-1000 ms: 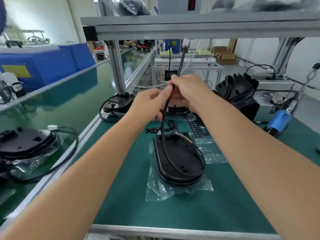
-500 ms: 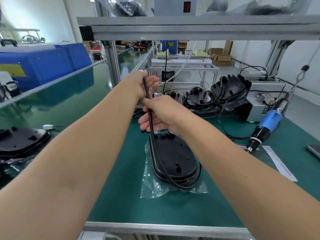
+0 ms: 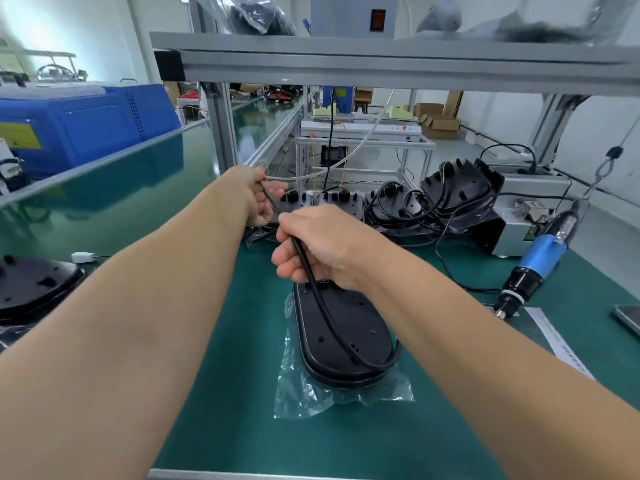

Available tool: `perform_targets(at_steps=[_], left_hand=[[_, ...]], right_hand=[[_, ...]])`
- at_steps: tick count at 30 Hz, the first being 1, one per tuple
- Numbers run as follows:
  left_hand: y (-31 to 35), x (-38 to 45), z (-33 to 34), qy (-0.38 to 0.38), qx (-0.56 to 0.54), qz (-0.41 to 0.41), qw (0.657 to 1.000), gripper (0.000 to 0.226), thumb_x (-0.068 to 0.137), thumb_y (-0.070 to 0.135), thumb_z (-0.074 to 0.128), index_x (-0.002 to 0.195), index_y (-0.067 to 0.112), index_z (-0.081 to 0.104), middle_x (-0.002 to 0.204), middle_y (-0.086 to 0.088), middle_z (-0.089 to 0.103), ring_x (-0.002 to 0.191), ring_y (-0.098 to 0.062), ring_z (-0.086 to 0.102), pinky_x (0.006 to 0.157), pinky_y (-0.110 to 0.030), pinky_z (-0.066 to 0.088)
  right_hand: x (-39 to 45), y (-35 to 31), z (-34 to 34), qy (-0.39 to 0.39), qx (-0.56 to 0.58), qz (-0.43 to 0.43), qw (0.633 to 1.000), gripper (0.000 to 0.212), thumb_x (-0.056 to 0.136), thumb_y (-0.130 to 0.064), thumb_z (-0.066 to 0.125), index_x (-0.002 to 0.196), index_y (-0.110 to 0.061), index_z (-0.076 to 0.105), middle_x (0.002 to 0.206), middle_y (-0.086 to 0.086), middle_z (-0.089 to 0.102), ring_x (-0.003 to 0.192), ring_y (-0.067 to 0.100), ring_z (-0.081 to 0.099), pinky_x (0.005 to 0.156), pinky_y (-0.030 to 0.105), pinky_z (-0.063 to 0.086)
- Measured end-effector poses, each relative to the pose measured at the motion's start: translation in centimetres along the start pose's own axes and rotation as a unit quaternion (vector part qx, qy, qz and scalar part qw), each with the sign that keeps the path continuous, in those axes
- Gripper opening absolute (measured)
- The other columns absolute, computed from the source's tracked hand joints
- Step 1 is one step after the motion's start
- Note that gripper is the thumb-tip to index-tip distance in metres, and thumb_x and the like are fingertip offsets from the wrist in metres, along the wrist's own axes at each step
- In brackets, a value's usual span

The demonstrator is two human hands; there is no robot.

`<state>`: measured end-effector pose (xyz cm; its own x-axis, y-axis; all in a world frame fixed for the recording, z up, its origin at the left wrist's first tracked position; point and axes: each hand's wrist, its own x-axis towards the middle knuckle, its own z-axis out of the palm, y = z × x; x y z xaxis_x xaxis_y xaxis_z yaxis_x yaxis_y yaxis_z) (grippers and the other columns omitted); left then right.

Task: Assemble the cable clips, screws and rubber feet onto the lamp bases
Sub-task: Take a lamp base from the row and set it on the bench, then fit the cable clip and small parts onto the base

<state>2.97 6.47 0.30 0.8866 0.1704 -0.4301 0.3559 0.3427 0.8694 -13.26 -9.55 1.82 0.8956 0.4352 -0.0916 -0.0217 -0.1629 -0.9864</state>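
A black oval lamp base [image 3: 341,336] lies upside down on a clear plastic bag [image 3: 304,396] in the middle of the green mat. Its black cable [image 3: 325,313] loops round the near right end of the base and rises across its underside. My right hand [image 3: 322,247] grips the cable just above the far end of the base. My left hand [image 3: 258,197] holds the same cable a little farther back and higher, so the cable runs taut between both hands.
Several more black lamp bases with cables [image 3: 446,195] are stacked at the back right. A blue electric screwdriver [image 3: 535,268] hangs at the right beside a paper sheet [image 3: 554,344]. Another lamp base [image 3: 33,289] lies on the left conveyor. A metal shelf frame [image 3: 381,67] spans overhead.
Both hands have drawn the cable lower and straighter. My left hand moved back and to the left along it, while my right hand stays near the base's far end.
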Motion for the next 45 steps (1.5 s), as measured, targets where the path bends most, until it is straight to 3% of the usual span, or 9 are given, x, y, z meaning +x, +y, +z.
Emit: perform_targets(at_steps=[4, 11, 17, 21, 25, 29, 34, 38, 45], left_hand=[[-0.5, 0.6, -0.9, 0.019, 0.013, -0.019, 1.000, 0.039, 0.103, 0.035, 0.036, 0.110, 0.011, 0.067, 0.056, 0.003, 0.070, 0.049, -0.007, 0.056, 0.049, -0.021, 0.035], [-1.8, 2.3, -1.7, 0.016, 0.030, -0.037, 0.999, 0.041, 0.103, 0.036, 0.036, 0.128, 0.014, 0.059, 0.049, 0.001, 0.065, 0.049, -0.008, 0.054, 0.049, -0.024, 0.029], [-2.7, 2.6, -2.7, 0.041, 0.072, -0.040, 0.996, 0.039, 0.104, 0.035, 0.034, 0.103, 0.009, 0.063, 0.044, 0.001, 0.061, 0.039, -0.005, 0.048, 0.040, -0.016, 0.030], [-3.9, 2.2, -3.4, 0.003, 0.219, -0.046, 0.975, 0.042, 0.103, 0.036, 0.039, 0.084, 0.005, 0.061, 0.047, 0.001, 0.064, 0.029, -0.005, 0.048, 0.033, -0.011, 0.032], [-6.0, 2.0, -5.3, 0.018, 0.414, -0.009, 0.910, 0.052, 0.103, 0.038, 0.040, 0.069, 0.004, 0.057, 0.038, -0.002, 0.056, 0.026, -0.010, 0.046, 0.038, -0.018, 0.030], [-7.3, 1.0, -6.8, 0.047, 0.531, 0.088, 0.842, 0.050, 0.099, 0.037, 0.048, 0.064, 0.004, 0.059, 0.043, -0.003, 0.057, 0.040, -0.018, 0.053, 0.041, -0.018, 0.033], [-7.8, -1.7, -5.5, 0.200, 0.768, 0.238, 0.560, 0.054, 0.088, 0.057, 0.057, 0.063, 0.011, 0.042, 0.063, -0.001, 0.048, 0.074, -0.027, 0.054, 0.060, -0.029, 0.040], [-9.6, -2.1, -2.2, 0.084, 0.704, 0.352, 0.611, 0.016, 0.091, 0.028, 0.063, 0.097, 0.015, 0.069, 0.104, -0.006, 0.070, 0.100, -0.027, 0.062, 0.084, -0.036, 0.051], [-11.6, -0.4, -0.5, 0.000, 0.700, 0.308, 0.644, 0.036, 0.090, 0.033, 0.065, 0.125, 0.026, 0.064, 0.119, -0.002, 0.061, 0.114, -0.024, 0.056, 0.096, -0.035, 0.047]], right_hand=[[-0.4, 0.6, 0.8, -0.001, -0.039, 0.001, 0.999, 0.030, 0.104, -0.019, 0.033, 0.079, -0.011, 0.049, 0.042, -0.006, 0.052, 0.032, 0.005, 0.045, 0.036, 0.013, 0.036], [-1.4, 2.2, 2.0, 0.020, -0.100, -0.019, 0.995, 0.029, 0.099, -0.013, 0.036, 0.073, -0.010, 0.047, 0.045, -0.002, 0.042, 0.032, 0.008, 0.031, 0.037, 0.014, 0.026], [-2.2, 2.4, 2.8, -0.016, -0.352, -0.081, 0.932, 0.039, 0.104, -0.018, 0.028, 0.098, 0.008, 0.057, 0.079, 0.017, 0.057, 0.068, 0.030, 0.054, 0.063, 0.034, 0.048], [-4.1, 3.0, 3.9, -0.033, -0.380, -0.121, 0.917, 0.036, 0.103, -0.027, 0.035, 0.085, -0.004, 0.055, 0.080, 0.016, 0.064, 0.077, 0.038, 0.059, 0.076, 0.047, 0.049], [-4.1, 3.6, 0.7, 0.077, -0.498, -0.225, 0.834, 0.028, 0.101, -0.032, 0.044, 0.083, -0.020, 0.060, 0.073, 0.000, 0.057, 0.074, 0.031, 0.057, 0.068, 0.043, 0.050], [-2.0, 5.4, -6.1, 0.126, -0.574, -0.086, 0.804, 0.031, 0.096, -0.015, 0.049, 0.110, -0.040, 0.060, 0.098, -0.009, 0.056, 0.088, 0.016, 0.058, 0.077, 0.035, 0.050], [-0.8, 8.0, -9.2, 0.026, -0.517, -0.109, 0.848, 0.051, 0.088, 0.001, 0.057, 0.123, -0.036, 0.061, 0.108, -0.008, 0.058, 0.098, 0.012, 0.057, 0.090, 0.033, 0.047], [0.2, 8.7, -9.6, 0.021, -0.476, -0.170, 0.863, 0.038, 0.087, -0.005, 0.066, 0.114, -0.032, 0.068, 0.110, -0.013, 0.063, 0.095, -0.006, 0.052, 0.080, 0.010, 0.034], [0.5, 9.5, -10.4, 0.028, -0.375, -0.160, 0.913, 0.033, 0.086, -0.006, 0.069, 0.096, -0.037, 0.072, 0.097, -0.009, 0.063, 0.087, 0.005, 0.058, 0.076, 0.015, 0.041]])
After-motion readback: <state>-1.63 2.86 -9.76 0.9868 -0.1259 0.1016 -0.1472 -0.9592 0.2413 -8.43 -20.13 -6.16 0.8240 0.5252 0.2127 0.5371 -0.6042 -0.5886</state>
